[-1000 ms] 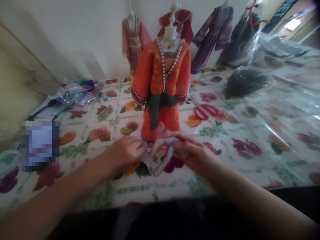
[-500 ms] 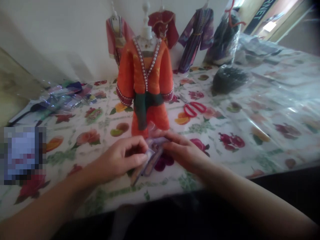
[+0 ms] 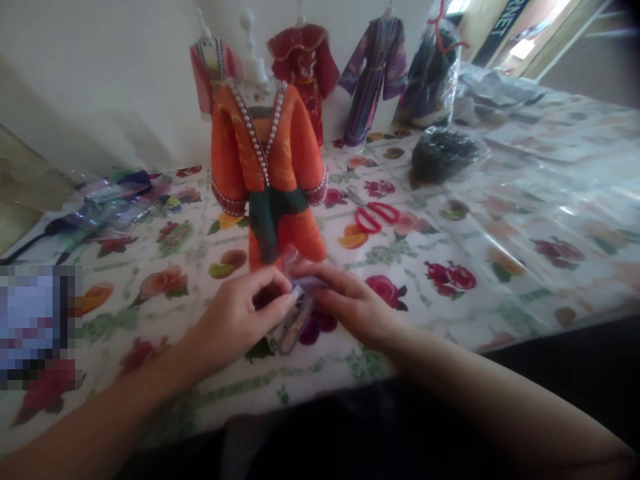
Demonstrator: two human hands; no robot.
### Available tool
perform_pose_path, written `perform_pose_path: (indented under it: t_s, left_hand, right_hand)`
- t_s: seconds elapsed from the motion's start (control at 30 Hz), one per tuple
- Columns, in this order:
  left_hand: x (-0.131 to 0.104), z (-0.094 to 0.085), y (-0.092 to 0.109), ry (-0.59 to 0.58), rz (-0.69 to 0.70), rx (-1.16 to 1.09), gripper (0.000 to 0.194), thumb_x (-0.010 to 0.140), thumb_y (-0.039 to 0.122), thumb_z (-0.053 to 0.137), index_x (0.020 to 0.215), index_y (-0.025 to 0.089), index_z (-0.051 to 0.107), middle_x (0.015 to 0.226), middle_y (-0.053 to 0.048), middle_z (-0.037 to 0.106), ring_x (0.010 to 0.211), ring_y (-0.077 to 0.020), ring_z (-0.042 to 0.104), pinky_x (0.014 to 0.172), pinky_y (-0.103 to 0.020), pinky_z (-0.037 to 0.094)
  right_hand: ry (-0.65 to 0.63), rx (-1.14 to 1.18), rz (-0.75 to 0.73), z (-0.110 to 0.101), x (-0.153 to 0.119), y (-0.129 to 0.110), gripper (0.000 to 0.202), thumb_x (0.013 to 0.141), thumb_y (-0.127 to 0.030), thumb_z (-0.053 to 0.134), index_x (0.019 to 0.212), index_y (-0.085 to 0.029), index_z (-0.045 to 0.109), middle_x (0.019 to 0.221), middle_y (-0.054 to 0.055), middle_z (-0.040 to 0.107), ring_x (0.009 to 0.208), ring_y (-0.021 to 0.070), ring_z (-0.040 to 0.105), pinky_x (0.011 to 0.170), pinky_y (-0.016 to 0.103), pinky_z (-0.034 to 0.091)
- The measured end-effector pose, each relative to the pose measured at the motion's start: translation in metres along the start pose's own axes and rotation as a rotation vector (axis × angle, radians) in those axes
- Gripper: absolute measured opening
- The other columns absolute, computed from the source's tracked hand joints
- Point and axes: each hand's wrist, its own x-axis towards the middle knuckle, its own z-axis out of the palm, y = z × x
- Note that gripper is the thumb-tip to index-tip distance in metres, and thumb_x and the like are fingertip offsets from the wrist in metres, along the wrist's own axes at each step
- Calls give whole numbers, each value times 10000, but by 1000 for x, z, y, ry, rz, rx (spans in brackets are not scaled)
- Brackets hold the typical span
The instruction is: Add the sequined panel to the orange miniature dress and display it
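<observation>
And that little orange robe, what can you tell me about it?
The orange robe stands upright on a white form whose knobbed top rises above the neck. The cloth looks slightly shiny. Pearl-like beads edge its V neckline and dark-red cuffs; the wide sleeves hang outward. A dark green band crosses the waist, one part hanging down. It sits just beyond the left hand and right hand; whether fingers touch its hem is unclear.

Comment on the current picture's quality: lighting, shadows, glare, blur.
Head view: dim, hazy light, brightest toward the upper right; head view: soft shadows on the wall at left, white glare streaks on the clear plastic at right; head view: the pale strip by the left hand and right hand looks soft, fine detail unclear; a pixelated block covers part of the left edge.
</observation>
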Motion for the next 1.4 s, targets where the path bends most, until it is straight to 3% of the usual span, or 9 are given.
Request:
perform_pose_path:
  t_s: [0.13, 0.27, 0.63, 0.97, 1.2, 1.4]
  left_hand:
    - [-4, 9, 4, 36, -45, -102, 164, 874, 355, 622, 838, 195, 621, 691, 31, 611, 553, -80, 518, 504, -192, 423]
    - [-4, 18, 3, 56, -122, -165, 181, 852, 366, 634, 857, 186, 623, 682, 28, 628, 470, -70, 499, 425, -189, 394]
    - [0, 22, -11, 218, -66, -50, 131, 846, 331, 641, 862, 203, 666, 721, 14, 657, 571, -100, 563, 469, -199, 411]
    - [5, 26, -13, 239, -34, -65, 123, 868, 310, 618, 843, 192, 644, 744, 6, 671, 656, -128, 613, 550, -219, 464]
    - [2, 26, -8, 178, -90, -209, 150, 866, 331, 631, 833, 185, 634, 722, 12, 674, 564, -100, 567, 471, -201, 413]
    - [2, 29, -11, 220, -96, -182, 158, 869, 343, 628, 872, 185, 638, 767, 2, 688, 548, -93, 553, 444, -197, 386]
  right_hand:
    - [76, -16, -16, 1, -1, 2, 318, 892, -249, 578, 1205, -232, 632, 785, -22, 596, 543, 74, 474, 474, 204, 372]
    - [46, 53, 35, 1, -2, 2, 339, 904, -231, 551, 1237, -257, 611, 779, -26, 589, 566, 91, 487, 497, 222, 375]
    - [57, 177, 88, 5, -2, 0, 311, 887, -206, 534, 1178, -254, 634, 745, -34, 529, 575, 84, 446, 517, 214, 352]
    - [108, 87, 121, 7, -3, -5, 365, 877, -230, 557, 1235, -250, 625, 761, -28, 538, 592, 86, 440, 520, 207, 362]
    - [119, 69, 72, 7, -3, 0, 354, 894, -256, 550, 1240, -255, 623, 787, -18, 561, 618, 98, 469, 538, 211, 392]
    - [122, 112, 82, 7, -3, 0, 341, 890, -251, 570, 1223, -269, 642, 822, -14, 578, 626, 89, 477, 564, 209, 416]
